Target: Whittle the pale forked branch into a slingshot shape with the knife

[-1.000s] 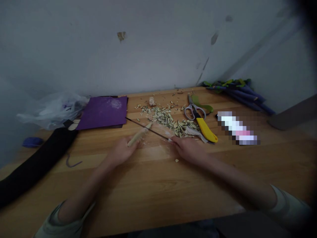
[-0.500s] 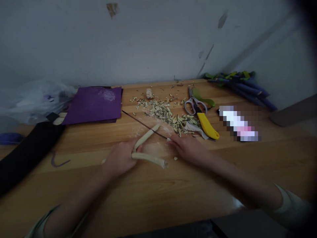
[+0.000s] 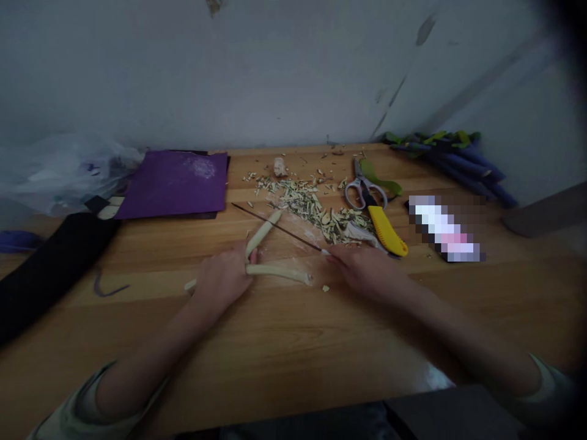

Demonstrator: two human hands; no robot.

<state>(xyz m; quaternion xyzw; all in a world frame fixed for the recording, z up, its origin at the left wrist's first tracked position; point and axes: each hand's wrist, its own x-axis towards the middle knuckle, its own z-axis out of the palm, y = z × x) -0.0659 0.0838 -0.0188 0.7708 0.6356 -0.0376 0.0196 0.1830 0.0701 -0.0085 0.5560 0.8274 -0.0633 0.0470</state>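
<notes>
A: What's our L hand (image 3: 224,275) got?
B: Fingers wrapped round a pale forked stick (image 3: 275,271), on or just above the table (image 3: 293,348) (hard to say which). One prong angles away from us, the other points R; a short end pokes out behind the hand.
A: And our R hand (image 3: 367,269)?
B: Fingers pinched narrow on the light-coloured end of a thin dark rod (image 3: 298,237). Rod runs off up-L and crosses the far prong nr its tip; we can't tell if they touch.
A: What else do we see nearby?
B: Scattered shavings (image 3: 307,208) just past the rod, w/ scissors (image 3: 360,179) and a yellow cutter (image 3: 387,231) to their R. Purple sheet (image 3: 172,189) on our L, plastic bag (image 3: 68,174) next to it. Bundle of bluish sticks (image 3: 468,165) at back R, by the wall (image 3: 275,73).
</notes>
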